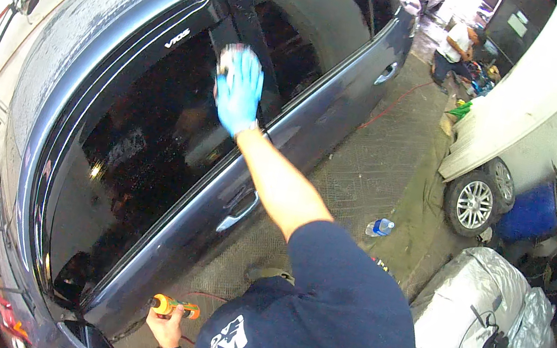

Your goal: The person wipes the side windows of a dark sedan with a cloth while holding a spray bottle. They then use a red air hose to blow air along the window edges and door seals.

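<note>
My right hand point(241, 90), in a light blue glove, is spread over a small greyish pad or cloth point(227, 61) and presses it to the car's dark pillar, at the edge of the front window point(153, 131). Motion blurs the pad, so its exact kind is unclear. Lower down, my bare left hand point(165, 330), with a dark band on the wrist, is wrapped round an orange bottle point(185, 309) with a dark cap. The bottle lies tilted, its cap toward the car. Beside both hands stands the blue-grey car point(202, 235), its dark glass partly reflecting light.
The side mirror point(90, 340) juts out near my left hand. A clear bottle with blue on it point(380, 227) stands on the floor. Behind are wheels point(474, 204), a blue bin point(530, 210) and a plastic-covered bulk point(469, 291). A person point(455, 52) crouches far off, near a red cord point(397, 104).
</note>
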Motion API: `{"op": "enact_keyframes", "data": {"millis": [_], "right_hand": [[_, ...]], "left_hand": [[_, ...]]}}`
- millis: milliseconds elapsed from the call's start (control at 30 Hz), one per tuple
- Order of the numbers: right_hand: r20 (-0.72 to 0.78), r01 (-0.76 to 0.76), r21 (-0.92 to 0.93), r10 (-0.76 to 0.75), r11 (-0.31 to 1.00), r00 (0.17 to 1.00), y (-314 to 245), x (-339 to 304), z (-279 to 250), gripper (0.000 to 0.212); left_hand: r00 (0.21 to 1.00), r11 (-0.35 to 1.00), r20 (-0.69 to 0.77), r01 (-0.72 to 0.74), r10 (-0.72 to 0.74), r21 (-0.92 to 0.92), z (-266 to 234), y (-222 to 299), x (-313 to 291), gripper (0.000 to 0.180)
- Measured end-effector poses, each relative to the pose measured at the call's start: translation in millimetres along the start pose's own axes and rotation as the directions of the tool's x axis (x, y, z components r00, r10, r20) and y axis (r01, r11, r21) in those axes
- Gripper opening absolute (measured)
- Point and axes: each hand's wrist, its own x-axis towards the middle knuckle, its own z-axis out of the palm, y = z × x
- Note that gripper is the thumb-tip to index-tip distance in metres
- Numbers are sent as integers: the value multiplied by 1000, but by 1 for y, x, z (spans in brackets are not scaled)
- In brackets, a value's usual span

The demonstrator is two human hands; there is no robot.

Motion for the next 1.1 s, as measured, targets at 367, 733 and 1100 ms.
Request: {"op": "enact_keyframes", "data": {"millis": [367,733,1100], "right_hand": [[383,-490,869,530,71,756,-9,-248,-34,30],[850,-84,293,-219,952,480,-221,-310,-152,52],[838,-382,390,-150,838,525,-161,-331,-140,57]], "left_hand": [[945,972,228,-233,235,-38,0,58,64,32],[911,890,159,-407,380,204,-30,60,70,45],[720,640,425,-688,548,341,36,97,45,62]]}}
